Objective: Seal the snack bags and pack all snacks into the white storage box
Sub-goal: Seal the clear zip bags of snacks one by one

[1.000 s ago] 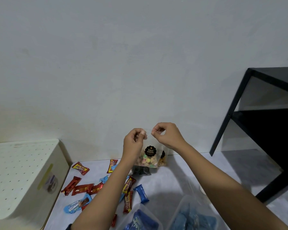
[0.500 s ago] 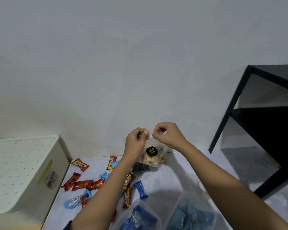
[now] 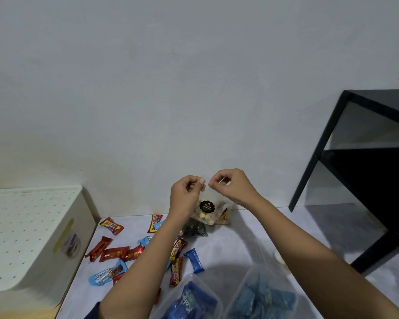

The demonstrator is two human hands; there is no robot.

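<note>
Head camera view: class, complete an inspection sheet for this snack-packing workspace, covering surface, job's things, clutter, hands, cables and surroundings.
Surface: grey surface, bars strewn across its left half.
Job's things: clear snack bag held up by its top edge; white box at left, perforated top in place; wrapped bars loose, red and blue; black patterned packet below the bag; two clear tubs of blue packets nearest the camera.
Clutter: small pale object beside the right forearm, too blurred to name.
Hands: left hand and right hand both pinch the bag's top edge.
Cables: nothing seen.
Surroundings: pale wall behind; black shelf frame at right.
</note>
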